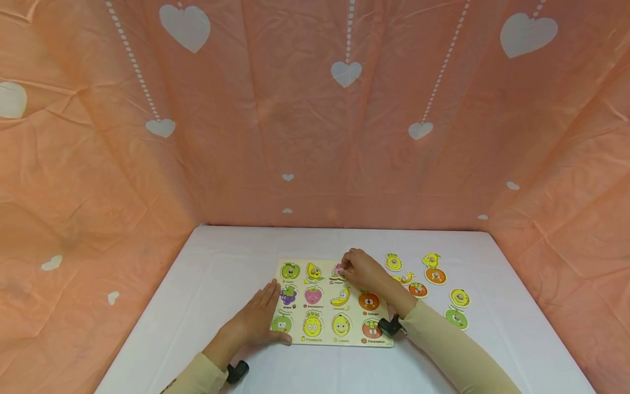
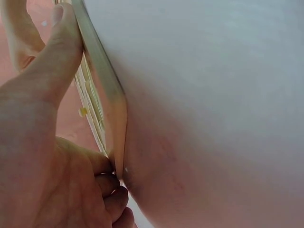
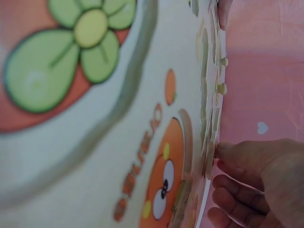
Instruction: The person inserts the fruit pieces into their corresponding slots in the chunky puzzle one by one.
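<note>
A cream wooden fruit puzzle board (image 1: 327, 316) lies on the table, with rows of pictured fruits and printed names. My right hand (image 1: 364, 269) reaches over its far right part. Its thumb and fingers pinch a pink peach piece (image 1: 337, 270) at the spot labelled peach; the hand partly hides the piece. In the right wrist view the thumb and fingertips (image 3: 222, 150) meet at the raised piece edges. My left hand (image 1: 256, 316) rests at the board's near left corner, fingers straight along the left side and thumb (image 2: 66, 35) along the near edge. A green apple piece (image 1: 290, 271) sits in the top row.
Several loose knobbed pieces lie right of the board: a pineapple (image 1: 394, 262), a pear (image 1: 431, 259), an orange (image 1: 435, 275), a banana (image 1: 404, 278), a lemon (image 1: 460, 297) and a green round fruit (image 1: 456, 318). Orange cloth (image 1: 315, 164) with white hearts surrounds the white table (image 1: 221, 273).
</note>
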Motion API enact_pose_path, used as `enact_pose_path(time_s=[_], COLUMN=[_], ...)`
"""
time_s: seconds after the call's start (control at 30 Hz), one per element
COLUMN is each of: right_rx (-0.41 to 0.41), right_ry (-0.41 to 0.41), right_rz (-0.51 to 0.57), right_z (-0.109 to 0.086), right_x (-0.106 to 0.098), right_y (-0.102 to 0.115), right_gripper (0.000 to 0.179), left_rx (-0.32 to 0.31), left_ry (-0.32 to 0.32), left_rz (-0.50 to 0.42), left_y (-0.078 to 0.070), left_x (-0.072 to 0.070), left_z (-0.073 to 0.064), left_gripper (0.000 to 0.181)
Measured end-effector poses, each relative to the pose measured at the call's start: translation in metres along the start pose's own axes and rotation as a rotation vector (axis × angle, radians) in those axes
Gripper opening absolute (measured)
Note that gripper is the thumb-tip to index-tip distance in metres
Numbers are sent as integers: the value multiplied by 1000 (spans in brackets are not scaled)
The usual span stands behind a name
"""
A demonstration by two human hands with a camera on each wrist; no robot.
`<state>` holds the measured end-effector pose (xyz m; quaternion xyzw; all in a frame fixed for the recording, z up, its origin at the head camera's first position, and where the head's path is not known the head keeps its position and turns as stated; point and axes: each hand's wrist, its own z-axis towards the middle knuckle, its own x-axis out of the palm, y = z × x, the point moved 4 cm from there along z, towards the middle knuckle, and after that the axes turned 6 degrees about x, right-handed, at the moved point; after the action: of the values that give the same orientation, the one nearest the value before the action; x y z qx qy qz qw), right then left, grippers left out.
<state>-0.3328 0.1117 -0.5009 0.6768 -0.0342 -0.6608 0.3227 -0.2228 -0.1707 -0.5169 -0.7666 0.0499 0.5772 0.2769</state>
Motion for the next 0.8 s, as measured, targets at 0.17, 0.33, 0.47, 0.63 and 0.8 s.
enact_pose_path(time_s=[0.17, 0.33, 0.47, 0.63, 0.8], right_rx=[17, 8, -7, -10, -15], right_ry=[6, 1, 5, 13, 12], right_rz=[6, 9, 8, 5, 1], right_z=[1, 2, 2, 4, 4], right_x=[1, 1, 2, 4, 6], right_y=[-1, -1, -1, -3, -4], right_gripper=[16, 14, 14, 14, 14], left_rx=[-3, -3, 2, 8, 14], left_ry=[-3, -7, -6, -13, -20], left_rz=[-4, -5, -5, -12, -10], left_y=[-1, -1, -1, -1, -1], left_x=[0, -1, -1, -1, 0], left_z=[0, 0, -1, -1, -1], left_gripper=[134, 134, 134, 134, 134])
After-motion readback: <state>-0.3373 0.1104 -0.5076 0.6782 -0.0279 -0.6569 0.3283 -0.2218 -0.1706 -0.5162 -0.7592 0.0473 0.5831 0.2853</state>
